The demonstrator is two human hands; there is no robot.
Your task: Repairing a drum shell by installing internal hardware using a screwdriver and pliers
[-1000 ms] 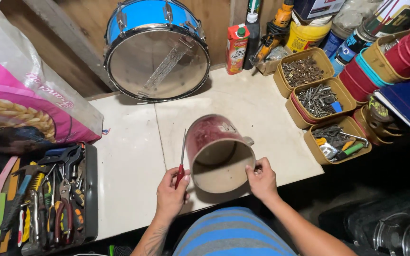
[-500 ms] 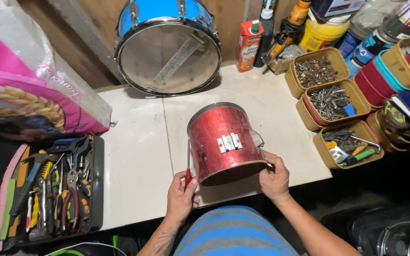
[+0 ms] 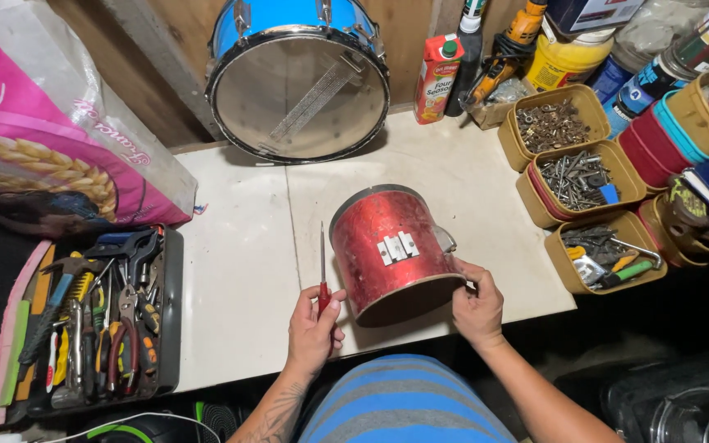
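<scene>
I am turning the red sparkle-wrapped cylindrical drum shell (image 3: pixel 394 254) on the white tabletop (image 3: pixel 240 271), seemingly to reach its metal lug. My right hand (image 3: pixel 476 308), at four o'clock, grips its lower rim, fingers curled. My left hand (image 3: pixel 312 328), at eight o'clock, is closed around the red-handled slim screwdriver (image 3: pixel 322 275), blade pointing to twelve; next it needs lining up.

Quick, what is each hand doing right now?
Left hand: closed on the red-handled screwdriver.
Right hand: fingers gripping the red drum shell at its rim.
</scene>
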